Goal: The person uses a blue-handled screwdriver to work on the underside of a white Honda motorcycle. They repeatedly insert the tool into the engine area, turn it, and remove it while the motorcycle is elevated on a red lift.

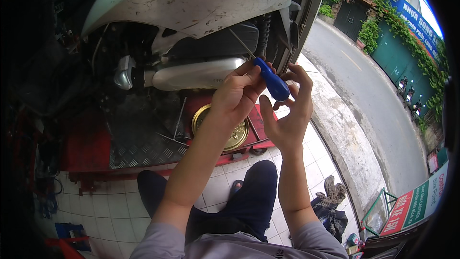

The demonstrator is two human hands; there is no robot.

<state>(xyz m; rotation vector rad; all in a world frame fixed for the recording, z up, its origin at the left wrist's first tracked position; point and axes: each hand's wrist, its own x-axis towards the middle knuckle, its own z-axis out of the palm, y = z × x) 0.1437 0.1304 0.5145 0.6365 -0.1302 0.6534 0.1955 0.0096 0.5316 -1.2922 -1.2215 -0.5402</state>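
Note:
A screwdriver with a bulbous blue handle [272,80] is held up in front of a motorbike; its thin metal shaft points up and to the left, toward the lower edge of the scratched silver body panel [191,7]. My left hand [234,95] is closed round the front of the handle, thumb on top. Beside the butt of the handle, my right hand [293,117] has its thumb and fingers spread apart; whether a fingertip touches the handle I cannot tell. Just behind my left hand lies the silver exhaust muffler [194,74].
A round gold tin [238,140] with small metal parts sits on the red lift platform [86,146], near a thin metal rod tool [180,117]. Dark cloths [330,211] lie on the white tiled floor at right. Beyond the doorway sill runs a road [354,67].

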